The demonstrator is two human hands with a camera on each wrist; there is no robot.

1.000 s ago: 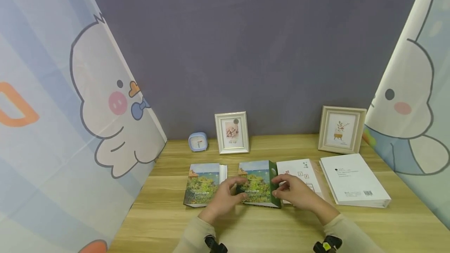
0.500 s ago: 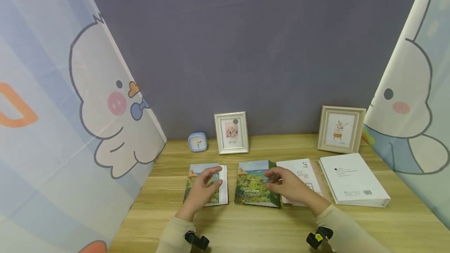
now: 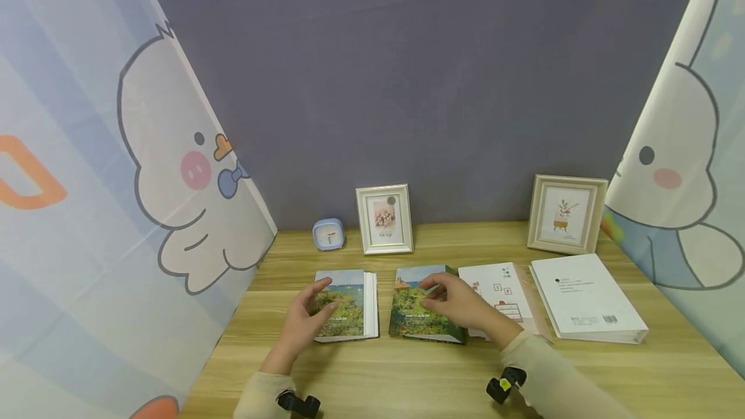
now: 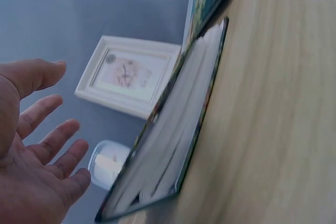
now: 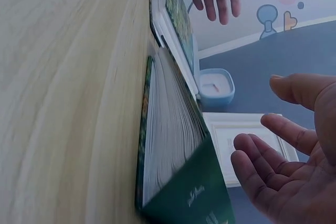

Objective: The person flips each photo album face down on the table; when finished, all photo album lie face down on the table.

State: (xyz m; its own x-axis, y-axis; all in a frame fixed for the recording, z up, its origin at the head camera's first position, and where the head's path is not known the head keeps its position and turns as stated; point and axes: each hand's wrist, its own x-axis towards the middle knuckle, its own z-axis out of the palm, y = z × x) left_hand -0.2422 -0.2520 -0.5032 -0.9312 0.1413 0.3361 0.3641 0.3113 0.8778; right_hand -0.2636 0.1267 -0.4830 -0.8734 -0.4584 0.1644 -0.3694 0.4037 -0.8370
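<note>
Two photo albums with a painted garden-and-sea cover lie side by side on the wooden table. Over the left photo album point(image 3: 349, 309) hovers my left hand point(image 3: 302, 319), fingers spread and loosely bent, holding nothing. The left wrist view shows that hand point(image 4: 39, 145) apart from the album's page edges point(image 4: 168, 140). Above the second photo album point(image 3: 416, 309) is my right hand point(image 3: 456, 302), its fingers relaxed with nothing between them. In the right wrist view, this album's dark green spine point(image 5: 194, 187) stands beside the right hand point(image 5: 283, 156), not touching it.
Right of the albums lies a white album with small drawings point(image 3: 495, 283), partly behind my right wrist. A thick white binder point(image 3: 588, 299) is further right. At the back stand a blue clock point(image 3: 328, 235), a small picture frame point(image 3: 384, 220) and a larger picture frame point(image 3: 566, 215).
My left hand has moved left, from beside the second album to over the left one. My right hand has come off that second album's spine and drifted slightly left over its cover.
</note>
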